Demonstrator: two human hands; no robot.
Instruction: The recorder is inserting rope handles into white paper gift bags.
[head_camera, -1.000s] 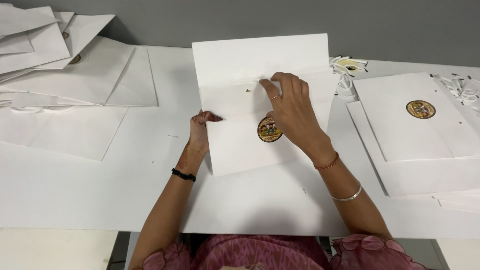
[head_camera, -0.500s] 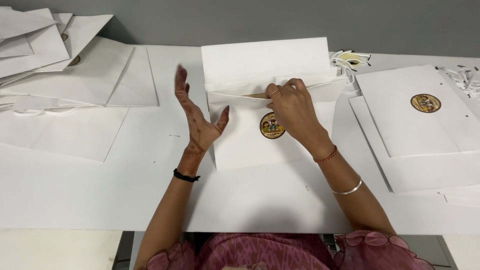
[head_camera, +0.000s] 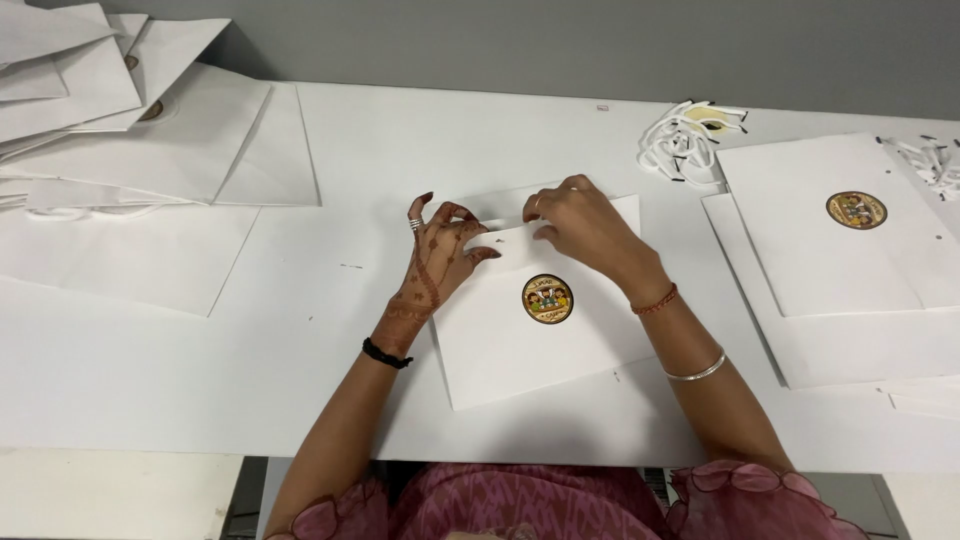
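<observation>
Head view looks down on your white desk (head_camera: 300, 400), which fills most of the frame, its near edge at your lap. Toward the far left corner sits a fanned pile of white paper bags (head_camera: 150, 130), with more flat sheets lying closer to you along the left side. Along the right edge lies a stack of flat white bags (head_camera: 830, 250), the top one showing a round sticker (head_camera: 857, 210). Just beyond that stack, near the far edge, is a tangle of white cord handles (head_camera: 690, 140).

At the desk's middle lies the white paper bag (head_camera: 540, 350) you're working on, flat, slightly rotated, a round colourful sticker (head_camera: 547, 298) on its face. Its top edge is folded down into a narrow flap under your fingers.

Your left hand (head_camera: 435, 260) comes in from the lower left, wrist bent, palm down on the bag's upper left corner; fingers spread and slightly curled, tips pressing the fold, ring visible on one finger, black band at the wrist. Your right hand (head_camera: 585, 230) reaches from the lower right, forearm crossing the bag's right edge, knuckles arched; fingers bunched together, tips pinching the folded top edge near its middle. Red thread and a silver bangle sit on that forearm. Hands are near each other, not touching.
</observation>
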